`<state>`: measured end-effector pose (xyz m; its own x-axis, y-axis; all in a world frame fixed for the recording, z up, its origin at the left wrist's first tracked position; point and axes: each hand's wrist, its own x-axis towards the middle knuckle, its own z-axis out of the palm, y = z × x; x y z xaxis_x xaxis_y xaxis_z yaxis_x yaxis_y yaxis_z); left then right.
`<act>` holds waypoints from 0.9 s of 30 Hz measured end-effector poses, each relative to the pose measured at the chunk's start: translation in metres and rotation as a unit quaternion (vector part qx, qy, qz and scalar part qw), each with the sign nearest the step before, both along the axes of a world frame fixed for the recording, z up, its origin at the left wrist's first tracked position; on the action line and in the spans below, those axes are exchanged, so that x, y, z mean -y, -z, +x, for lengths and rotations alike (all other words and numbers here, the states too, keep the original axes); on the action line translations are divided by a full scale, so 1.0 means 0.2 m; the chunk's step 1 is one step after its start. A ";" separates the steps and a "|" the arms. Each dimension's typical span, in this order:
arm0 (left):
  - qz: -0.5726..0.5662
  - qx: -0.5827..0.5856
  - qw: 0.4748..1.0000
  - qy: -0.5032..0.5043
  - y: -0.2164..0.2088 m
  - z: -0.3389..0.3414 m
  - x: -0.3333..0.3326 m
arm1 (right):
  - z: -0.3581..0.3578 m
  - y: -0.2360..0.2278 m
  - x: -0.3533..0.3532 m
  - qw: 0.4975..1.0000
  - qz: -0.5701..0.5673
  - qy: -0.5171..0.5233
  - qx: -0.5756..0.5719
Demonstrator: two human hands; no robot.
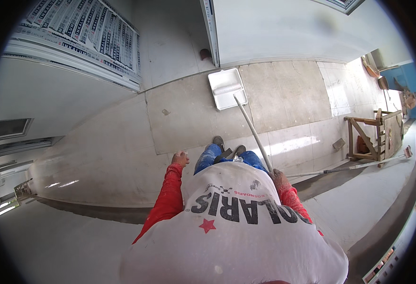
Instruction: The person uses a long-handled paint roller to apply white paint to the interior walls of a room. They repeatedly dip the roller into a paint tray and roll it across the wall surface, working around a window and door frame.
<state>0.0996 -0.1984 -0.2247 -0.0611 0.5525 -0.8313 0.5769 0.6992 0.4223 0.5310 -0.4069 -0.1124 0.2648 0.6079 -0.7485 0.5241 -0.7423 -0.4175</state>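
My right hand (279, 178), at my hip, is wrapped round the pole of a long-handled paint roller (254, 126). The pole slopes forward and left to a white paint tray (218, 80) on the floor. Its white roller head (228, 89) rests across the inside of the tray, which has white paint in it. My left hand (180, 159) hangs out in front of my left side, fingers curled in, with nothing seen in it. It touches nothing.
Brown sheeting (184, 118) covers part of the pale tiled floor. To the right stands a wooden trestle (376, 137); a second long pole (345, 167) stretches past it from near my right hand. A film-covered frame (89, 35) is far left, and a white wall (288, 33) is ahead.
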 end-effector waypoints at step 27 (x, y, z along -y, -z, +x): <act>-0.056 0.024 0.986 -0.156 0.14 -0.17 0.20 | 0.06 -0.27 -0.09 0.995 -0.072 0.053 -0.051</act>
